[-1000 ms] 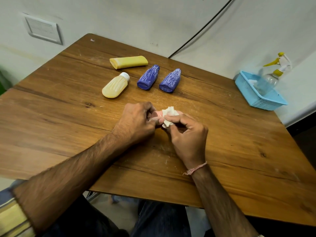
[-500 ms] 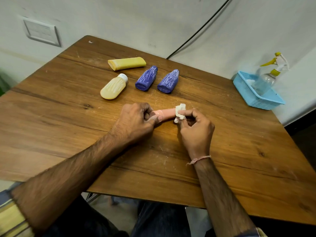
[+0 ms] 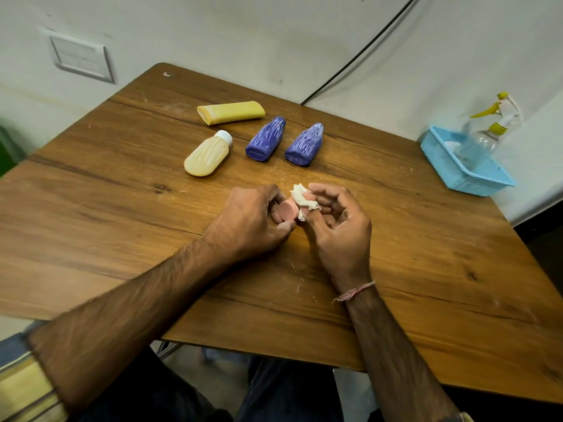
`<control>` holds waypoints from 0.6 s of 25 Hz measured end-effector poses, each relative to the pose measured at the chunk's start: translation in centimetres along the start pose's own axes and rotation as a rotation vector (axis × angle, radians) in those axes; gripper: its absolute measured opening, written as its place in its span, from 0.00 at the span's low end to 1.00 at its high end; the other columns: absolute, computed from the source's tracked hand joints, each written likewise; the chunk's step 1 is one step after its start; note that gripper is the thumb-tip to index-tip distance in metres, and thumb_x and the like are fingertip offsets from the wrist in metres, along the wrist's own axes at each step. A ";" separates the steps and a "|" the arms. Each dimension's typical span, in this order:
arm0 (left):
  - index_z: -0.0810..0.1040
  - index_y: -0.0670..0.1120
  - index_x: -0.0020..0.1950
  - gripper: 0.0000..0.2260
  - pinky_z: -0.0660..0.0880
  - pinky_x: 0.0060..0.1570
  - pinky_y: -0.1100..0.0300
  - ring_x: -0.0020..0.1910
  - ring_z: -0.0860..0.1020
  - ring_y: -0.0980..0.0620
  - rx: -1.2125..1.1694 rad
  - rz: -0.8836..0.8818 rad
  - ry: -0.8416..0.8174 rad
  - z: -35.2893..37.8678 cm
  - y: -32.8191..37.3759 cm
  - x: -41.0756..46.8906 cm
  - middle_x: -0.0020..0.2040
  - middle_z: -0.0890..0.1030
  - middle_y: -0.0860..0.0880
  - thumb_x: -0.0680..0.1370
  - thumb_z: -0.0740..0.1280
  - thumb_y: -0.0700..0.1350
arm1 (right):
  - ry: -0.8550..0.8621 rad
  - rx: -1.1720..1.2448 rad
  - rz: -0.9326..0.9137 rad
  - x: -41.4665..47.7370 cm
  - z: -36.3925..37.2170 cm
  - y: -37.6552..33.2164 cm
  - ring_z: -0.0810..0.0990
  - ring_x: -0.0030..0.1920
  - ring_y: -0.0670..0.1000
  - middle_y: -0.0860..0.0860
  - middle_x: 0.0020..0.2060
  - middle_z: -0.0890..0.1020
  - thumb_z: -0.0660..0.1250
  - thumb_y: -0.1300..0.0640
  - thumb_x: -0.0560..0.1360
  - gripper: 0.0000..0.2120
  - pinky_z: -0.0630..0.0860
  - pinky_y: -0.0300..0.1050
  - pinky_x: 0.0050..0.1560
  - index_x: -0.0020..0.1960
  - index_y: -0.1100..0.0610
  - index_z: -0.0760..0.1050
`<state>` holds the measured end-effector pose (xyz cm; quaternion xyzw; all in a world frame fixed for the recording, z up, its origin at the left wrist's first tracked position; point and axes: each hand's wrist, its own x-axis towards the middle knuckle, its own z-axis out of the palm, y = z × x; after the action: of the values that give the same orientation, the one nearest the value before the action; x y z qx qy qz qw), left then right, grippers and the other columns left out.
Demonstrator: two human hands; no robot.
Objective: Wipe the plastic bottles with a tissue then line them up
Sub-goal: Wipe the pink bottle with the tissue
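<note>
My left hand (image 3: 253, 220) grips a small pink bottle (image 3: 288, 211) at the middle of the wooden table (image 3: 122, 208); only its round end shows toward me. Pinched in my right hand (image 3: 338, 226) is a crumpled white tissue (image 3: 301, 201), which lies against the pink bottle. Farther back lie a cream bottle with a white cap (image 3: 208, 155), two purple bottles (image 3: 266, 139) (image 3: 305, 144) side by side, and a yellow bottle (image 3: 231, 112) behind them.
A light blue basket (image 3: 466, 175) sits at the table's right edge with a clear spray bottle (image 3: 487, 132) in it. A black cable (image 3: 356, 54) runs down the wall behind the table. The wall is close on the far side.
The pink bottle has turned so its round end faces me instead of lying sideways. My right hand has moved back left with the tissue, close against the bottle's end.
</note>
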<state>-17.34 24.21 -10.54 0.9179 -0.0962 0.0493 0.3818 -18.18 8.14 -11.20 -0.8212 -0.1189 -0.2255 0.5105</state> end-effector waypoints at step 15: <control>0.79 0.49 0.57 0.15 0.78 0.43 0.66 0.43 0.79 0.59 -0.033 -0.056 0.005 -0.2 0.2 -0.3 0.45 0.81 0.55 0.72 0.75 0.50 | 0.115 -0.176 -0.223 -0.6 -0.6 0.1 0.82 0.49 0.46 0.50 0.47 0.84 0.71 0.70 0.72 0.11 0.81 0.47 0.48 0.52 0.60 0.82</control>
<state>-17.69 24.22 -10.33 0.9138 -0.0702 0.0393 0.3982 -18.78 7.60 -11.36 -0.8302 -0.1598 -0.3373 0.4141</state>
